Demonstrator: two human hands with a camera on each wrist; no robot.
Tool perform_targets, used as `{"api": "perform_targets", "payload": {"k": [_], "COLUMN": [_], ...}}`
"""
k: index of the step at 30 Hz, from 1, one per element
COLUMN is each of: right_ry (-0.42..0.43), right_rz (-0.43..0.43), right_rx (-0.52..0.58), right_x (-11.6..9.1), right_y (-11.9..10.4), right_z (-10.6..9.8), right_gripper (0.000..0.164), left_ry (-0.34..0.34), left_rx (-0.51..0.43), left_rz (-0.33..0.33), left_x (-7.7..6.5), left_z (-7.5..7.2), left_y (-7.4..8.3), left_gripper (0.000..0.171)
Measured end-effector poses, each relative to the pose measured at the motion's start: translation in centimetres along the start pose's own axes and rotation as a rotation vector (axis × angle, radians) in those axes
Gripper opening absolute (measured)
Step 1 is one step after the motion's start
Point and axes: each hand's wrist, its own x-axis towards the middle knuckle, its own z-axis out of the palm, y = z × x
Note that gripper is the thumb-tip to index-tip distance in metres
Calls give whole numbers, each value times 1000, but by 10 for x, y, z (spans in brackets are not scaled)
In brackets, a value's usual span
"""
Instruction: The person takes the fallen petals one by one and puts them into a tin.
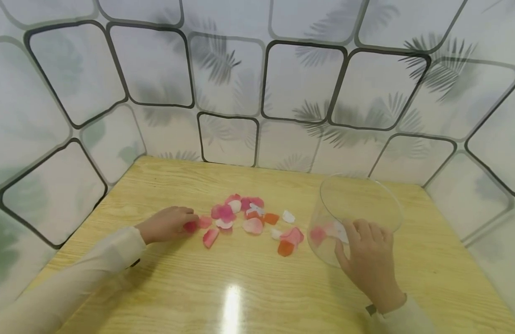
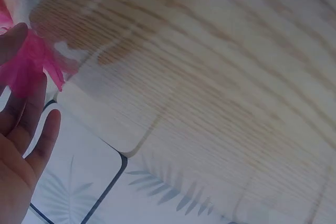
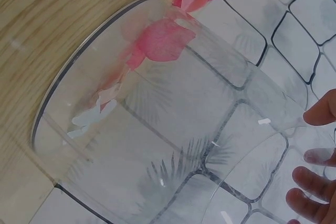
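We see a pale wood-grained table (image 1: 261, 283), a streak of reflected light shining at six o'clock on it. White wall sheeting (image 1: 157, 65), printed with grey outlines and palm leaves, rises at twelve o'clock and along both sides. Loose petals (image 1: 225, 213) in pinks, orange and white lie scattered mid-table. At three o'clock from them stands a clear round container (image 1: 357, 199) with a few petals inside (image 1: 318, 235) near its bottom.

At nine o'clock from the scatter, our left hand (image 1: 167, 225) has thumb and fingers nearly together, pinching a red petal (image 1: 190, 226). Our right hand (image 1: 371, 260) grips the container's near rim at about five o'clock, thumb set apart from the bent fingers.

In the left wrist view the hand is cut off at eight o'clock and the bright pink petals blur together, so we cannot count those held. In the right wrist view the fingers run off the edge at four o'clock. Because the wall is transparent, we cannot tell which fingertips are inside it.
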Motion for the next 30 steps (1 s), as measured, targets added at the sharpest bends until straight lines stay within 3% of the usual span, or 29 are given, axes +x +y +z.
{"api": "perform_targets", "payload": {"k": [13,17,23,30], "right_ry": [-14,-8,-13,-7], "right_rz": [8,4,5,3], "right_rx": [-5,-4,-8,12], "right_x": [1,0,1,1], "right_y": [0,1,0,0], "right_z": [-1,0,-2,-2], "right_gripper": [39,39,39,39], "left_ry": [-42,-62,-37,18], "left_rx": [-115,-151,-116,-3], "left_rz": [11,-28,-64,-34], "left_x": [9,11,21,46], "left_z": [-1,-2,-21,-48], "left_y": [-7,-11,-5,0], "left_gripper": [8,4,13,12]}}
